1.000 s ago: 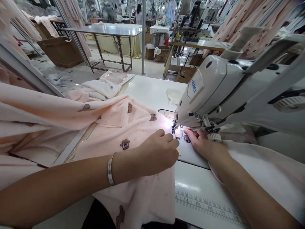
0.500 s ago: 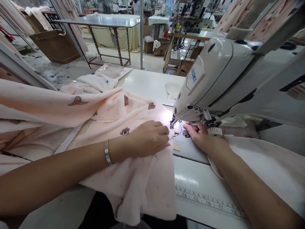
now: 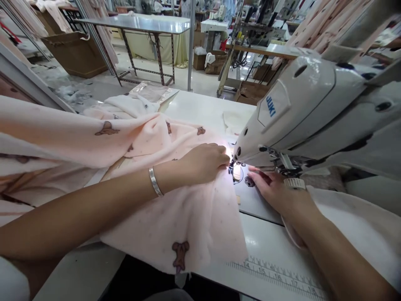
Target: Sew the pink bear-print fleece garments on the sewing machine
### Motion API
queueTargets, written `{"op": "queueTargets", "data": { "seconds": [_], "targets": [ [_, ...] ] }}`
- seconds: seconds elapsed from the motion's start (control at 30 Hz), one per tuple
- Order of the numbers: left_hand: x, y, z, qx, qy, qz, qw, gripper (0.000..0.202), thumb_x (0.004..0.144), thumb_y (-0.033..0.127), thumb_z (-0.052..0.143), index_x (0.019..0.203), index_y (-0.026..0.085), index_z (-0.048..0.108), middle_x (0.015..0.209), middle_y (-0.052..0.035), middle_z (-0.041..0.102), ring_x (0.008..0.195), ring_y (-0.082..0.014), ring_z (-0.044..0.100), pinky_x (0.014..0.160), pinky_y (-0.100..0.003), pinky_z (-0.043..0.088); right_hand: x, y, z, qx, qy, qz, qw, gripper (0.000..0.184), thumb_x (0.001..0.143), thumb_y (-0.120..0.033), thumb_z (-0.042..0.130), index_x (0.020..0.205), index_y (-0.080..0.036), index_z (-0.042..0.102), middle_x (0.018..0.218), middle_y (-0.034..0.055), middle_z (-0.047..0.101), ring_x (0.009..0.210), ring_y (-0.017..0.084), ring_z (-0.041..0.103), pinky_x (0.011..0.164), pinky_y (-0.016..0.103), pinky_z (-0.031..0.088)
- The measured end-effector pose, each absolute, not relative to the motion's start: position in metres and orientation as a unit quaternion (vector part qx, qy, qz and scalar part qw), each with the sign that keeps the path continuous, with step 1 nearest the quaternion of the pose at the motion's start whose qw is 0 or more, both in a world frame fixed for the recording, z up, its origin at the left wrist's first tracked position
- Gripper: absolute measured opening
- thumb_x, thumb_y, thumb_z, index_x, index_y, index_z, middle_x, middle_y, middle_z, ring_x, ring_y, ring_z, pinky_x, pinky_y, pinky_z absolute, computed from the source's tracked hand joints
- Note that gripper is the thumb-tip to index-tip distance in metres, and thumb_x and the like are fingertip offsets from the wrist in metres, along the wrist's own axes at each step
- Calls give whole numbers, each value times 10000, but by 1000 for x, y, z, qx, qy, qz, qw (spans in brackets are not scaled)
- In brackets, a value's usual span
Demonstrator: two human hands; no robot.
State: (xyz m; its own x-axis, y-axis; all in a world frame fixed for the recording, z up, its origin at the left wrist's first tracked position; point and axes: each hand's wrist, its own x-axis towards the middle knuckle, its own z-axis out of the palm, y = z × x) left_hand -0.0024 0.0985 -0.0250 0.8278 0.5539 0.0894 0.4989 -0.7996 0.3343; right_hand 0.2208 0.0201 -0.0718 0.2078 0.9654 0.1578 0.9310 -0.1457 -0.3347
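The left hand (image 3: 205, 162), fingers together, presses the pink fabric (image 3: 188, 217) directly left of the needle (image 3: 232, 166); the right hand (image 3: 275, 190), fingers extended flat, lies right of it.

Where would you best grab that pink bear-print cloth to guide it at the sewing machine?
Probably the pink cloth edge nearest the needle, approached from the left: it lies flat there, where the left hand presses it, while the sewing machine head blocks the right.
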Motion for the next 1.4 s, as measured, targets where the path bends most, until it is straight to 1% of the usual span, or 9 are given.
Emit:
{"op": "queueTargets", "data": {
  "seconds": [0.23,0.37,0.53,0.73,0.83,0.9,1.0,1.17,1.4],
  "targets": [
    [-10,95,-36,930,330,111,119,184,885,229,493,1037,133,528,1107,-96,589,1055,-228,526,917,-403,395,175,-23,-45,-621,-771,58,132,333,856,-540,465,775,-244,590,727,10,581,601,164,543,548,299,386],
    [-10,102,-54,932,329,103,111,341,948,307,379,1235,134,439,1424,-133,391,1339,-275,305,1061,-531,233,169,-28,-50,-595,-792,47,129,294,915,-391,412,693,-232,523,662,-4,545,595,143,541,549,273,405],
    [7,157,-55,949,267,91,139,477,968,410,293,1378,170,337,1495,-83,299,1388,-216,235,1132,-465,137,201,0,-58,-652,-750,-13,113,259,893,-394,421,760,-258,596,711,14,628,611,167,590,510,272,417],
    [11,145,-29,927,318,181,79,269,948,290,373,1039,124,565,1119,-103,574,1057,-215,499,915,-381,376,205,-4,-59,-618,-771,-65,140,241,897,-371,456,975,-258,654,923,69,648,846,233,606,616,317,432],
    [-14,83,-20,924,311,188,118,308,904,443,442,925,156,553,932,-71,558,866,-201,496,745,-348,403,190,-16,-55,-500,-849,-40,165,217,909,-278,466,1036,-217,631,827,61,603,750,190,558,632,313,408],
    [-29,47,-21,944,267,164,107,302,841,452,537,917,159,538,908,-68,538,841,-209,477,730,-360,393,180,-19,-53,-455,-875,-8,163,208,912,-251,461,1030,-194,623,776,49,561,708,176,508,633,319,381],
    [-38,24,-31,958,236,158,26,52,823,198,497,830,152,521,882,-69,523,803,-201,455,732,-370,383,173,-19,-54,-447,-881,10,151,216,903,-284,491,1060,-205,616,766,34,514,708,174,464,643,327,348],
    [-34,36,-43,941,245,219,76,214,732,-35,382,762,146,493,780,-27,482,669,-128,407,569,-251,357,176,-24,-57,-435,-886,23,161,302,887,-310,537,1180,-247,573,797,28,481,727,166,447,676,329,332],
    [-31,45,-43,946,219,219,97,134,748,34,452,748,141,532,772,-31,491,655,-122,417,532,-235,355,172,-24,-55,-429,-890,44,150,191,889,-257,515,1038,-234,632,780,24,467,714,156,424,670,333,300]
  ]
}}
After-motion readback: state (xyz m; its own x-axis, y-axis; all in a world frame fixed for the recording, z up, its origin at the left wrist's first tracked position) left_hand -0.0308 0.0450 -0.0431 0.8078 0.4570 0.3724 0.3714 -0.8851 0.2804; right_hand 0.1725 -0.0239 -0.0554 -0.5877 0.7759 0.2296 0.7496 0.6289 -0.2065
